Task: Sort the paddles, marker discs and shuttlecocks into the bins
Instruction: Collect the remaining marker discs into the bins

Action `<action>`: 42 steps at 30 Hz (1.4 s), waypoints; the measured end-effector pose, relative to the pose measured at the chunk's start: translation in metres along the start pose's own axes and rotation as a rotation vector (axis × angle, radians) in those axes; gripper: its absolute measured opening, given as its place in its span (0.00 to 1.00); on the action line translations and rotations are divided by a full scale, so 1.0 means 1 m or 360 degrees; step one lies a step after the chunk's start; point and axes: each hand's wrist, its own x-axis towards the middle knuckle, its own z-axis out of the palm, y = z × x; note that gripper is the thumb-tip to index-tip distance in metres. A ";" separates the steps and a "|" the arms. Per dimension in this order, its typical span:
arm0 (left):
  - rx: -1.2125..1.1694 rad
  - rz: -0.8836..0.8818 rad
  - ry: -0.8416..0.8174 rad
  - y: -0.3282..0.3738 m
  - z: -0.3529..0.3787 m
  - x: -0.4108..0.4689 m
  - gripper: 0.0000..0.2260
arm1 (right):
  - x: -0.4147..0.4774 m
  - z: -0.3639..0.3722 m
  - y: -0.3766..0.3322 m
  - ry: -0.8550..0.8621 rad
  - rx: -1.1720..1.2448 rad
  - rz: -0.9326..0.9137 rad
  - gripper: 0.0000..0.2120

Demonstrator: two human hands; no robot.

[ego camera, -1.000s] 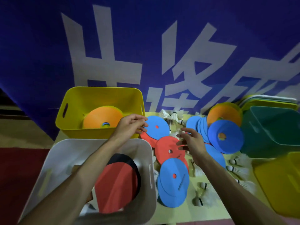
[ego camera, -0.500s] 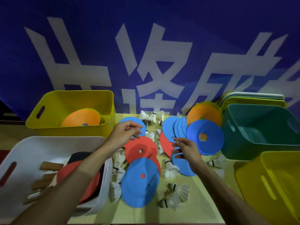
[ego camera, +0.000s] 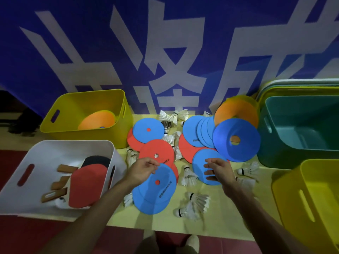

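Blue, red and orange marker discs lie scattered over the yellow table (ego camera: 220,217), with white shuttlecocks (ego camera: 189,176) among them. My left hand (ego camera: 144,170) pinches the far edge of the nearest blue disc (ego camera: 157,191), which overlaps a red disc (ego camera: 156,153). My right hand (ego camera: 219,171) lies on another blue disc (ego camera: 201,160), thumb and curled fingers closed on it. Red and black paddles (ego camera: 86,186) with wooden handles fill the white bin (ego camera: 73,142) at the near left. One orange disc (ego camera: 97,120) sits in the yellow bin (ego camera: 82,94) behind it.
A teal bin (ego camera: 293,143) stands at the far right, a second yellow bin (ego camera: 302,189) in front of it. A fanned stack of blue discs (ego camera: 198,131), a large blue disc (ego camera: 236,140) and an orange one (ego camera: 236,110) lean by the teal bin. A blue banner hangs behind.
Both hands have drawn back toward me: the left from the far blue disc to the nearest blue one, the right onto the blue disc in front of the stack. The view has shifted right.
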 end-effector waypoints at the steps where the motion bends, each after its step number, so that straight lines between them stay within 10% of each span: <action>1: 0.0026 -0.0003 0.0002 -0.008 0.001 0.001 0.11 | 0.000 0.001 0.004 -0.0009 -0.0001 0.0003 0.07; 42: 0.0712 -0.0184 0.0400 -0.086 0.020 0.059 0.18 | -0.013 0.062 0.001 0.0066 -0.0515 -0.0082 0.07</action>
